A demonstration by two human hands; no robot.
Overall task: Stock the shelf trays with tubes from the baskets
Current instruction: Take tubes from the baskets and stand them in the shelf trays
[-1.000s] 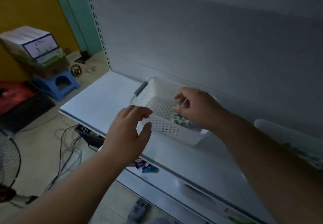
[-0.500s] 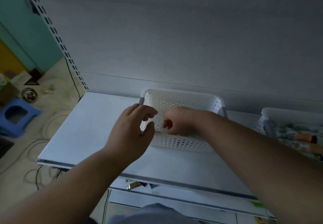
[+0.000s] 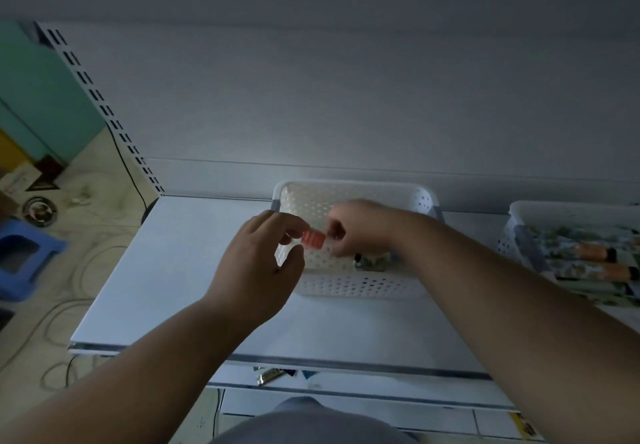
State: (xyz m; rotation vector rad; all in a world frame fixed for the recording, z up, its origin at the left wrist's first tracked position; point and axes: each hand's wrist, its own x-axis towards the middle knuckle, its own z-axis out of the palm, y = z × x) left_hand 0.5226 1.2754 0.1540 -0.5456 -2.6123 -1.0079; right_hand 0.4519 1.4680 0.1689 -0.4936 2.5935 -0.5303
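I see my right hand (image 3: 360,232) at the centre of the frame, over the white perforated tray (image 3: 356,282) on the shelf (image 3: 180,270). Its fingers (image 3: 334,232) are curled tight around one end of a tube, whose ribbed orange-red cap (image 3: 313,238) sticks out to the left. My left hand (image 3: 258,270) is just left of that cap, fingers half curled and thumb (image 3: 294,260) spread, a narrow gap between them; whether a fingertip touches the cap I cannot tell. It holds nothing that I can make out. Inside the tray, under my right wrist, lies something patterned in green and dark (image 3: 372,261), partly hidden, so I cannot say what it is. At the right edge of the frame a second white basket (image 3: 512,235) sits on the same shelf, well apart from the tray, with tubes (image 3: 595,260) lying in it, orange parts and dark caps showing. In the lower left of the frame there is floor with loose cables (image 3: 59,308), and a blue stool (image 3: 24,256) at the left edge.
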